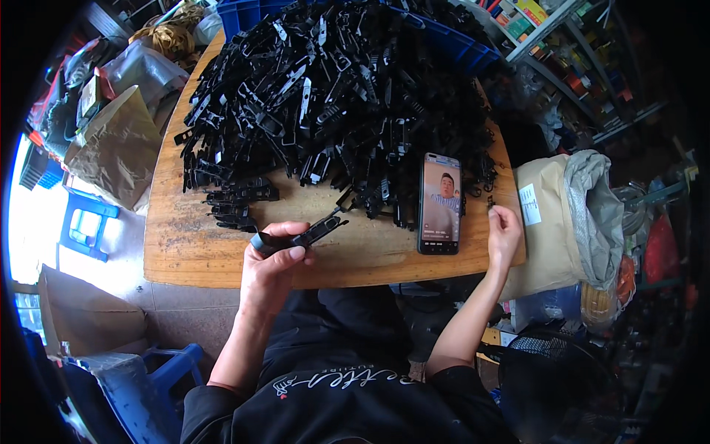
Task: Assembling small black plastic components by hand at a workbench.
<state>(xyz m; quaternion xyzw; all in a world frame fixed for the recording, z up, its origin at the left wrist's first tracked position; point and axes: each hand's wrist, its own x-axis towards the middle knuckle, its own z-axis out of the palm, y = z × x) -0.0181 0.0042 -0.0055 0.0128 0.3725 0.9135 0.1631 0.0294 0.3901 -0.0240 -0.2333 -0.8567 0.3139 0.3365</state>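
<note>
Near the table's front edge, my left hand [270,263] is closed around a long, narrow black part [323,229] with an open frame-like end pointing up and right. A dark band-like piece [260,243] shows by the same hand's fingers. At the right edge of the table my right hand [504,233] has thumb and fingers pinched together. A tiny dark piece [490,201] shows at its fingertips; whether it is gripped cannot be made out. A large heap of similar black parts [310,96] covers the far half of the wooden table [355,259].
A phone [440,203] showing a person on its screen lies between the heap and my right hand. Blue crates [473,55] stand behind the heap. A large sack [551,222] is right of the table; a blue stool [89,223] and brown paper bag [118,148] are left.
</note>
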